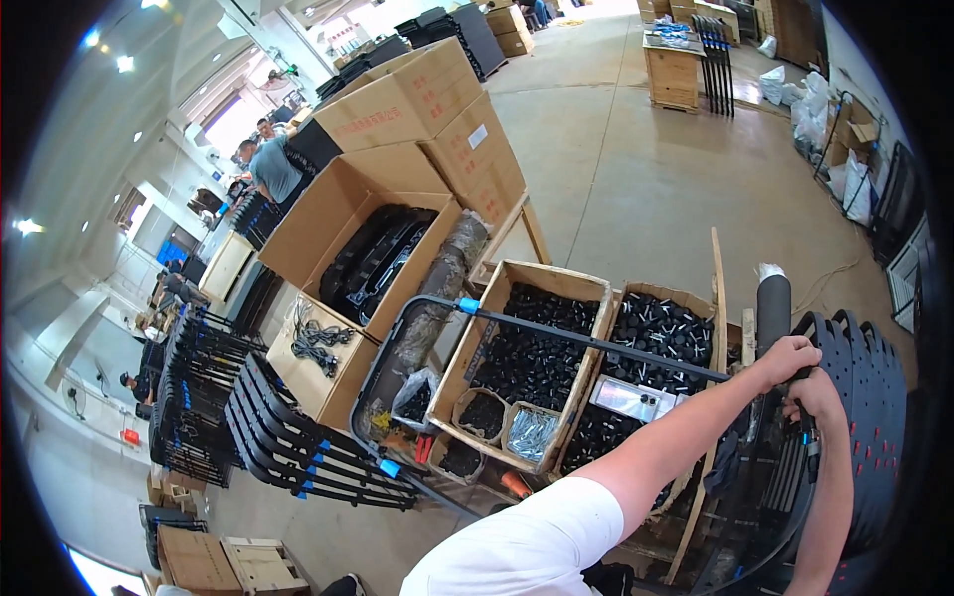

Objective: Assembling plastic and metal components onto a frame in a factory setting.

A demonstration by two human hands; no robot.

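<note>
Dark hosed hand tool (812, 449) sits just past the bolt carton's (668, 290) right edge. Right hand (817, 394) wrapped round it; left hand (792, 358) curled at its top, can't tell if gripping. Probably rigid, moderately heavy, hose (801, 521) tugging; grip the body.

Surface finishes: metal, plastic, cardboard, wood and cloth.
Handheld tool (813, 449) dark, metallic-looking; tubular frame (606, 344) black, smooth, metal-looking; perforated panels (874, 392) dark, matt, plastic-looking; black mouldings (373, 260) glossy, apparently plastic; loose fasteners (534, 435) bright metal; stacked cartons (397, 96) matt brown cardboard; upright slat (719, 288) bare wood; wrapped roller (437, 298) rough, scuffed; floor (566, 119) smooth, faintly glossy; white garment (537, 536) soft, matt cloth.
</note>
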